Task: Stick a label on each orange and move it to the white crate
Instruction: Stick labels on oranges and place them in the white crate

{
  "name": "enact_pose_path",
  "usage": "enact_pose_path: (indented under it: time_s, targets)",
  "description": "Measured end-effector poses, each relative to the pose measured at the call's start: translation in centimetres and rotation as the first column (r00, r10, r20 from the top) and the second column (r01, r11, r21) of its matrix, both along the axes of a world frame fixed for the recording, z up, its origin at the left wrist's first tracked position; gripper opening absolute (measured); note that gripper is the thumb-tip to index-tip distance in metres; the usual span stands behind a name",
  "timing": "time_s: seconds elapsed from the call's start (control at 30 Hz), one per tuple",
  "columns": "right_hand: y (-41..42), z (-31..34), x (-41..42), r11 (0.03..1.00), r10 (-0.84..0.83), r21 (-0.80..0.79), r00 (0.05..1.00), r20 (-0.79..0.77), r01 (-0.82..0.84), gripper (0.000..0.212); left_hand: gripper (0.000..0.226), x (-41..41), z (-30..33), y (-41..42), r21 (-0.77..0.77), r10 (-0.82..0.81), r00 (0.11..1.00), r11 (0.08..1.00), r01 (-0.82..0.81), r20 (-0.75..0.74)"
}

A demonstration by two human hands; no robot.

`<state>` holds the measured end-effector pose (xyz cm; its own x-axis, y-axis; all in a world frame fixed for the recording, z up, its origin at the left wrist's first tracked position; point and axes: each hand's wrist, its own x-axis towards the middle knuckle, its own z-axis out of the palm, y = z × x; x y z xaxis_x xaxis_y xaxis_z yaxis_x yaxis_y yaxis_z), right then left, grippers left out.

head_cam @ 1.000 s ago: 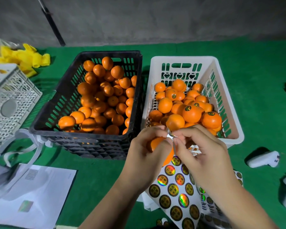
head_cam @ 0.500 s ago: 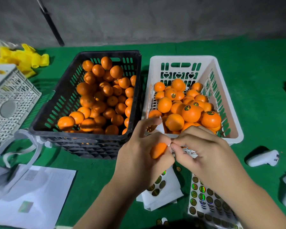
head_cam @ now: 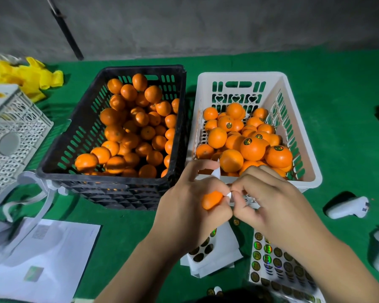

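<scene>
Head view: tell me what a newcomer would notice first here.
Two crates heaped with oranges stand side by side on the green cloth: the black crate on the left, the white crate on the right, where some fruit bears round labels. In front, the left hand grips an orange while the right hand pinches a small white piece against it, above the label sheets.

Since 1 s ago we've dropped the big sticker sheet (head_cam: 280, 265): then it hung upright under both hands, now it lies flat on the green counter (head_cam: 127, 228) at lower right, w/ the folded white backing sheets (head_cam: 219, 252) showing beside it. Our left hand (head_cam: 190, 206) has turned, so more of the orange (head_cam: 211, 200) shows in its grip, index finger now lifted. Right hand (head_cam: 269, 200) pinches a small white paper bit (head_cam: 229, 195) against the orange; last 0.5 s, hardly any shift.
</scene>
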<state>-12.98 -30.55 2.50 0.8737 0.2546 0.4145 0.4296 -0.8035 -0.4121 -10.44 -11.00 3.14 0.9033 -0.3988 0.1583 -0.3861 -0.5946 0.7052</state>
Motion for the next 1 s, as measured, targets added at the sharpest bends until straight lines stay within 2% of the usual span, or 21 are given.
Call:
enact_pose_path:
  time_s: [0.07,0.13,0.23,0.33,0.47,0.57,0.63,0.7,0.73,0.8,0.87,0.93,1.0]
  targets:
    - [-0.4,0.3,0.1,0.999,-0.002,-0.048,1.000,-0.009,0.001,0.011,0.010,0.2,-0.1,0.3,0.073,-0.031,0.999,0.997,0.029,0.032]
    - [-1.4,0.5,0.3,1.000,-0.007,-0.021,1.000,-0.029,0.006,0.013,0.012,0.5,-0.3,0.8,0.126,-0.045,0.999,0.991,0.041,0.026]
    - [-2.2,0.8,0.4,0.994,0.049,0.103,0.992,-0.118,-0.037,0.018,0.022,0.8,-0.3,1.4,0.088,-0.022,0.999,0.996,0.026,-0.047]
    - [-1.2,0.3,0.2,0.991,0.108,0.099,0.984,-0.141,-0.095,0.019,0.029,0.7,-0.1,1.3,0.062,-0.038,0.996,0.997,0.043,-0.078]
    - [-0.8,-0.2,-0.2,0.984,0.135,0.141,0.978,-0.158,-0.113,0.004,0.020,0.4,0.1,1.1,0.149,-0.054,0.999,0.987,0.054,-0.003]
    - [-1.0,-0.1,-0.4,0.971,0.173,0.203,0.960,-0.221,-0.129,0.014,0.011,0.4,0.2,1.0,0.226,-0.085,0.995,0.972,0.071,0.052]
    - [-1.1,-0.1,-0.3,0.955,0.187,0.280,0.934,-0.304,-0.100,0.016,0.013,0.3,0.0,1.1,0.237,-0.099,0.993,0.968,0.080,0.069]
    - [-1.2,-0.1,-0.1,0.916,0.175,0.401,0.902,-0.394,-0.003,0.017,0.018,0.3,-0.7,1.3,0.180,-0.082,0.996,0.981,0.074,0.042]
    - [-1.1,-0.2,-0.2,0.890,0.164,0.452,0.892,-0.420,0.049,0.018,0.020,0.4,-1.0,1.3,0.098,-0.061,0.998,0.993,0.062,-0.019]
    - [-0.6,-0.4,-0.4,0.840,0.123,0.528,0.904,-0.410,0.125,0.017,0.024,0.6,-1.6,1.1,-0.152,-0.027,0.972,0.988,-0.009,-0.231]
    - [-0.1,-0.7,-0.5,0.800,0.034,0.574,0.940,-0.339,0.177,0.009,0.029,0.4,-2.3,0.6,-0.343,0.001,0.911,0.926,-0.157,-0.413]
    - [0.3,-1.0,-0.5,0.791,-0.074,0.579,0.970,-0.231,0.198,0.006,0.043,0.2,-3.2,0.1,-0.427,0.012,0.838,0.856,-0.291,-0.546]
    - [0.6,-1.4,-0.3,0.852,-0.193,0.486,0.980,-0.052,0.194,0.012,0.060,0.0,-3.8,-0.1,-0.462,-0.029,0.774,0.816,-0.347,-0.632]
